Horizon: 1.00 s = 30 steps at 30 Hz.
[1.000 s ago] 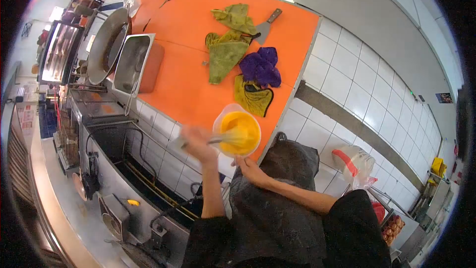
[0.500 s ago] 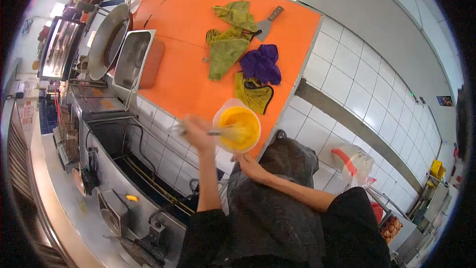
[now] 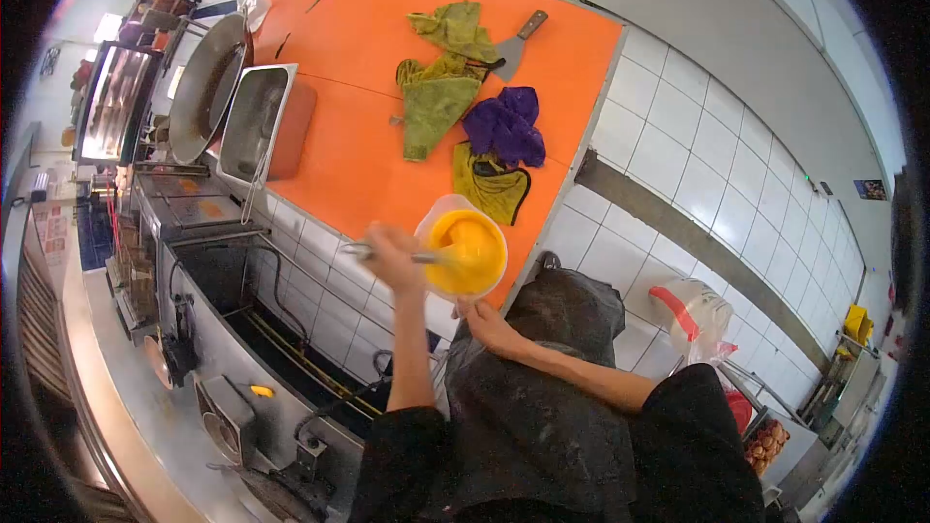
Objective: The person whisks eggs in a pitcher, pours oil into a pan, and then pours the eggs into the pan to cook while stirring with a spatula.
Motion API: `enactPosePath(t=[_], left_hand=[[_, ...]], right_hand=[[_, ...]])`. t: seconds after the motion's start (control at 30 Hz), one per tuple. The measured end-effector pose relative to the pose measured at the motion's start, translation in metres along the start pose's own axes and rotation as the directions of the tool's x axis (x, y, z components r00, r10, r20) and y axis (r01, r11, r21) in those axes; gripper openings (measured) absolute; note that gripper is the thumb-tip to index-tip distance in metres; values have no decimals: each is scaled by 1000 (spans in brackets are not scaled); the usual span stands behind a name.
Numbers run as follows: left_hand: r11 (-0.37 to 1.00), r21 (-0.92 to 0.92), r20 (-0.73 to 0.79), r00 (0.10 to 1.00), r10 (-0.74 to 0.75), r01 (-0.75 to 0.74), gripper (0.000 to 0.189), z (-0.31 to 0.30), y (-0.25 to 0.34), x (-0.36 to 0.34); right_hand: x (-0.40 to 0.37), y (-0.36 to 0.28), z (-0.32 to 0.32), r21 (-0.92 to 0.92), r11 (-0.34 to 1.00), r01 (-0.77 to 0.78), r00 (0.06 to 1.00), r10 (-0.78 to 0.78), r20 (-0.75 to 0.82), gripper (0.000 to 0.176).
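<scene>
My left hand (image 3: 394, 260) is wrapped round the handle of a wire whisk (image 3: 426, 258), whose blurred wires dip into a yellow liquid (image 3: 466, 254). That liquid, like beaten egg, lies in a white plastic tub (image 3: 427, 223) at the orange table's near edge. At the tub's near side, my right hand (image 3: 487, 325) grips its wall; some fingertips are hidden beneath it. Just beyond the tub lies a yellow-green cloth (image 3: 491, 196), with a purple cloth (image 3: 506, 124) behind it.
More green cloths (image 3: 438, 102) and a broad metal scraper (image 3: 511, 58) lie on the orange table (image 3: 349, 136). A deep steel pan (image 3: 254, 126) and a large wok (image 3: 205, 87) stand at its left. A metal cooking counter (image 3: 232, 349) runs along the left. A plastic bag (image 3: 699, 315) is at right.
The whisk has shifted within the yellow liquid, and my left hand has moved slightly with it. My right hand stays at the tub. The whole view has shifted slightly.
</scene>
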<state>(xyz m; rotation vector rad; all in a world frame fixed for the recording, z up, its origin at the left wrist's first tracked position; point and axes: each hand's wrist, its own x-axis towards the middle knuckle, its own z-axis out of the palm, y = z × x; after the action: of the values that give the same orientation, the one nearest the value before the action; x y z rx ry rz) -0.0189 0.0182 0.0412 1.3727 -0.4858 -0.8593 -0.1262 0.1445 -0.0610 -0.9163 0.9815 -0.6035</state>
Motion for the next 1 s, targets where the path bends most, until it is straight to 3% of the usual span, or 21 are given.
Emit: enactPosePath(t=[0.03,0.07,0.13,0.17,0.23,0.27,0.3,0.33,0.37,0.43,0.47,0.53,0.57,0.67,0.73,0.77,0.83,0.93,0.97,1.0], left_hand=[[1000,-6,9,1000,5,-5,29,-4,11,7],[983,-177,105,992,70,-51,31,-21,30,5],[910,154,-63,915,398,-385,33,-28,-34,7],[903,149,-77,905,418,-404,33,-26,-46,-1],[997,-57,129,990,62,-55,34,-17,-54,-7],[997,-54,104,992,64,-59,34,-20,-49,-15],[995,-81,185,980,70,-56,32,-19,-44,-16],[992,-110,271,959,85,-57,29,-15,-36,-15],[990,-119,252,962,104,-76,29,-15,-30,-20],[963,158,294,941,166,-220,19,-17,-18,-33],[961,150,280,942,186,-234,19,-21,-12,-39],[843,388,302,916,265,-372,28,-33,-2,-51],[843,379,298,913,279,-382,28,-44,-3,-53],[762,458,140,884,446,-458,39,-86,-13,-59],[771,517,22,906,423,-372,36,-108,-14,-70],[773,513,4,901,433,-374,36,-121,-22,-77],[793,597,-80,975,209,-121,34,-159,-58,-94],[624,764,-122,987,-105,161,35,-283,-184,-141],[350,896,-146,925,-350,274,39,-385,-291,-162],[261,914,-123,827,-549,309,42,-392,-276,-200]], right_hand=[[7,-6,-5,-2,1000,10,1000,-10,-6,53],[3,-10,-4,29,1000,-2,1000,3,-25,53],[-2,-12,-7,48,999,-10,999,12,-40,53],[-3,-13,-8,52,995,-80,997,80,-1,54],[9,-16,-14,36,993,-115,993,114,29,55],[3,-4,-10,26,998,-53,998,53,25,57],[4,6,-8,13,1000,23,999,-23,22,59],[6,-2,-9,41,999,22,1000,-23,17,56],[2,-9,-14,28,999,30,999,-31,39,56],[-3,-29,-27,47,998,-45,999,44,10,55],[-1,-29,-32,34,999,-34,999,33,25,55],[4,-23,-40,-49,999,-20,998,17,-66,54],[4,-26,-42,-59,998,-7,998,4,-62,54],[-1,-32,-47,-67,993,-92,988,83,-130,53],[-5,-36,-47,-234,972,-18,952,-55,-301,50],[-5,-35,-48,-249,969,-8,956,-65,-285,50],[-4,-28,-55,-232,973,11,939,-90,-333,45],[-3,-28,-61,-154,987,-45,940,-11,-342,41],[-2,-28,-64,-172,984,-42,941,-19,-337,41],[0,-25,-67,-132,989,-71,954,28,-298,37]])
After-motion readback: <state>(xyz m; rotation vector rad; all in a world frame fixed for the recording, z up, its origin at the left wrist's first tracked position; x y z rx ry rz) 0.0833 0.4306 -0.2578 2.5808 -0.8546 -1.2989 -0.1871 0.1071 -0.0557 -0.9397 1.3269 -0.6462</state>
